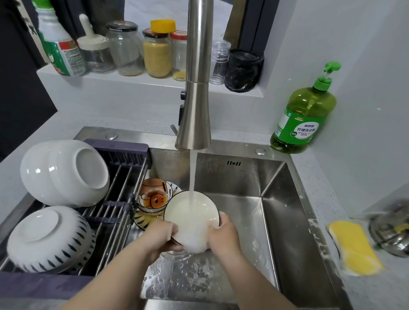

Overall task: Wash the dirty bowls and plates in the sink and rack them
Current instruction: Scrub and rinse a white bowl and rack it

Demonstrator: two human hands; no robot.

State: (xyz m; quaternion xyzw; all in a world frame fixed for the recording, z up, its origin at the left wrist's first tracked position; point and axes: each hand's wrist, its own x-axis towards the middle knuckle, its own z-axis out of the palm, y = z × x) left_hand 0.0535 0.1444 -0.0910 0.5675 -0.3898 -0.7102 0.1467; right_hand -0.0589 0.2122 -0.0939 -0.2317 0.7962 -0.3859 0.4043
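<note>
A white bowl with a dark rim (189, 211) is tilted under the running tap (195, 108), and water pours into it. My left hand (160, 236) grips its left edge and my right hand (222, 233) grips its right edge. Behind it in the steel sink (283, 221) sit a small orange-patterned bowl (152, 197) and a patterned plate (145, 219), both with brown residue. Two stacks of upturned bowls rest on the rack (116, 205): plain white bowls (63, 172) at the back and a dash-patterned bowl (47, 239) in front.
A green dish-soap bottle (302, 117) stands on the counter at the right. A yellow sponge (354, 246) lies beside a metal pot lid (399, 230). Jars (124, 48) and a black bag (242, 71) line the shelf behind the tap.
</note>
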